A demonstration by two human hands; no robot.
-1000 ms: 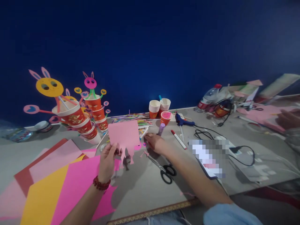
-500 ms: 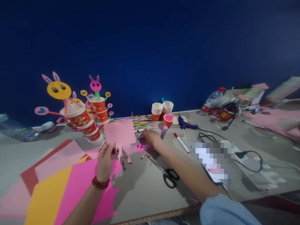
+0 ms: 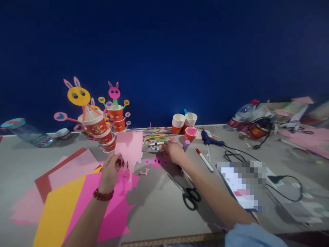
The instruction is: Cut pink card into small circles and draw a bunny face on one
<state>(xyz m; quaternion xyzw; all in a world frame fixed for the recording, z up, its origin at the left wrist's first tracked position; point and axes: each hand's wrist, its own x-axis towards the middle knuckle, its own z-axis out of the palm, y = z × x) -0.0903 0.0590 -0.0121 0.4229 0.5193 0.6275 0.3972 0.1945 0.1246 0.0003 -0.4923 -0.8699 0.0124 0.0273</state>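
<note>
My left hand (image 3: 111, 171) pinches a sheet of pink paper (image 3: 128, 147) whose lower edge is cut into ragged strips. My right hand (image 3: 174, 152) reaches down to the markers (image 3: 154, 149) on the table. Its fingers are bent and closed at their ends; what is between them, if anything, is hidden. Just below lies a magenta paper face (image 3: 156, 162) with a small disc on each side. A pink paper scrap (image 3: 144, 171) rests left of the black-handled scissors (image 3: 186, 195). Under my left wrist spreads a magenta sheet (image 3: 113, 209) with a scalloped edge.
Decorated cup stacks (image 3: 96, 127) with paper rabbit heads stand at the back left. Coloured sheets (image 3: 60, 209) lie at the left. Further right are paper cups (image 3: 178, 123), a blue glue gun (image 3: 209, 139) with cable, a red-capped marker (image 3: 205, 160), a phone (image 3: 239, 188) and a bottle (image 3: 243, 115).
The view has shifted, so most things sit further right. The pink paper has turned and looks narrower. The pink scrap beside the magenta face now shows more fully. My right hand stays by the markers.
</note>
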